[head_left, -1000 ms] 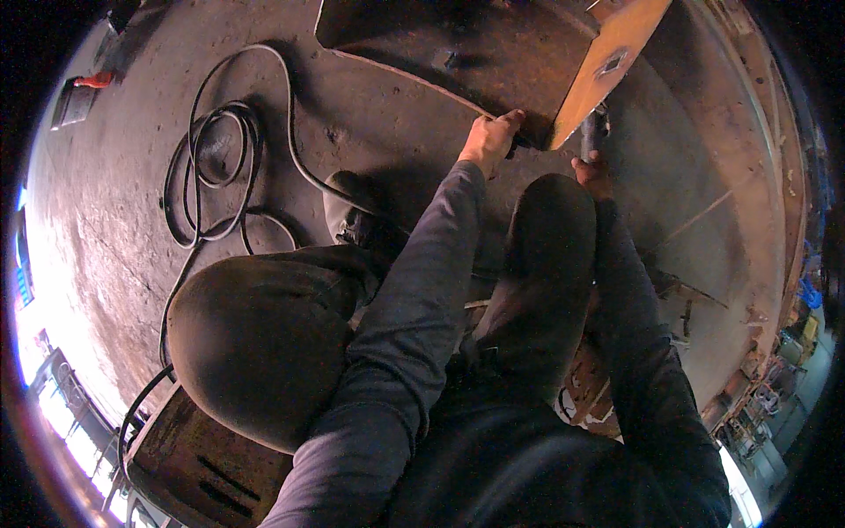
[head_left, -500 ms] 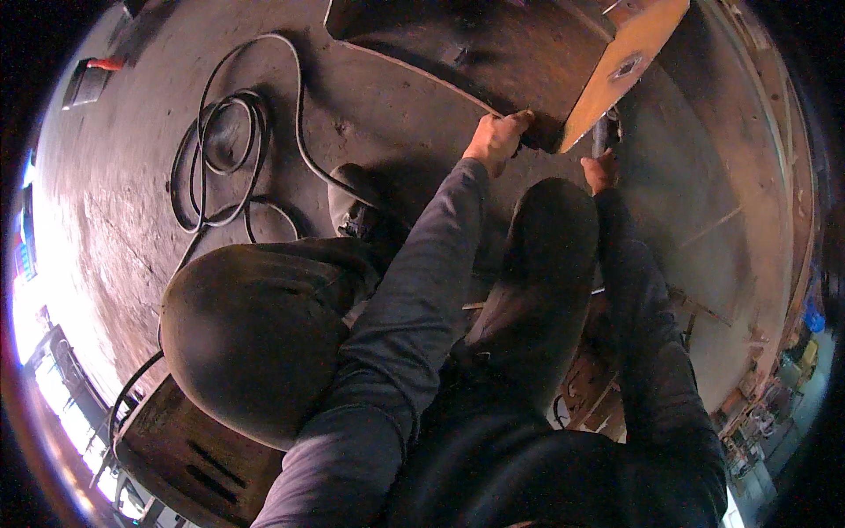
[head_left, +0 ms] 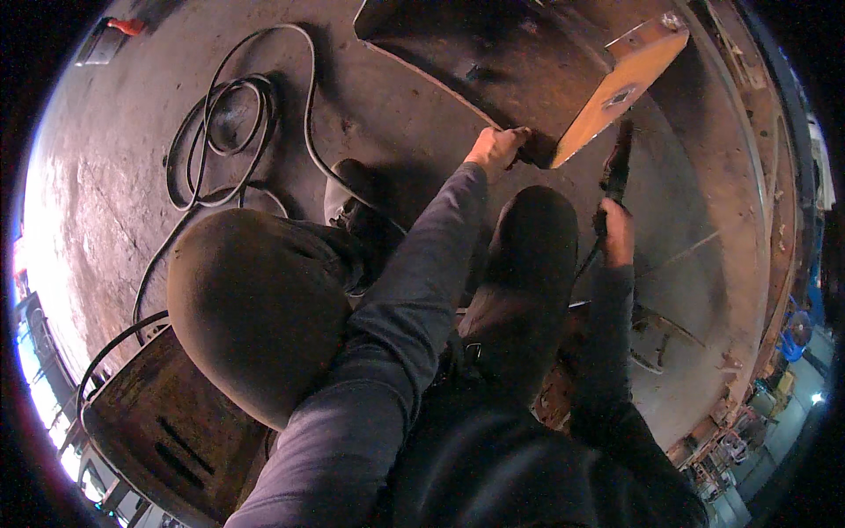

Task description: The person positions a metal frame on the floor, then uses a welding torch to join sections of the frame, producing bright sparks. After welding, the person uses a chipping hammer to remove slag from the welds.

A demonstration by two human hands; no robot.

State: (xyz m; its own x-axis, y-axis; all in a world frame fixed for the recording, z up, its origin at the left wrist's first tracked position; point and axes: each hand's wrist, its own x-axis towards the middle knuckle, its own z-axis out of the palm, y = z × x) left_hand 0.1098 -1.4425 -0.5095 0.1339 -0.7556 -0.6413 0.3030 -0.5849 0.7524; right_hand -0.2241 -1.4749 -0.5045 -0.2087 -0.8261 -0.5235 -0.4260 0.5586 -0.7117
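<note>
My left hand (head_left: 498, 148) is closed on the near edge of a large rusty-brown steel piece (head_left: 475, 70), close to its corner. An orange-tan flange plate (head_left: 616, 97) with a squarish hole stands up along that piece's right side. To the right of the flange, my right hand (head_left: 618, 231) is wrapped round a long, slim, dark hand tool (head_left: 617, 167). Its tip points away from me, apart from the flange, and a dark cord seems to hang from its near end. Blur and shadow hide the tool's exact kind.
A black cable (head_left: 260, 114) lies in loops on the concrete floor at the left and runs past my shoe (head_left: 343, 195). A worn, slotted brown metal seat or box (head_left: 167, 422) stands at lower left. A red-handled object (head_left: 123, 28) lies far left. Shelving with clutter (head_left: 748, 422) lines the right.
My right hand has pulled back toward me with the dark tool, away from the flange plate. My left hand keeps its hold on the steel edge. The view has shifted slightly.
</note>
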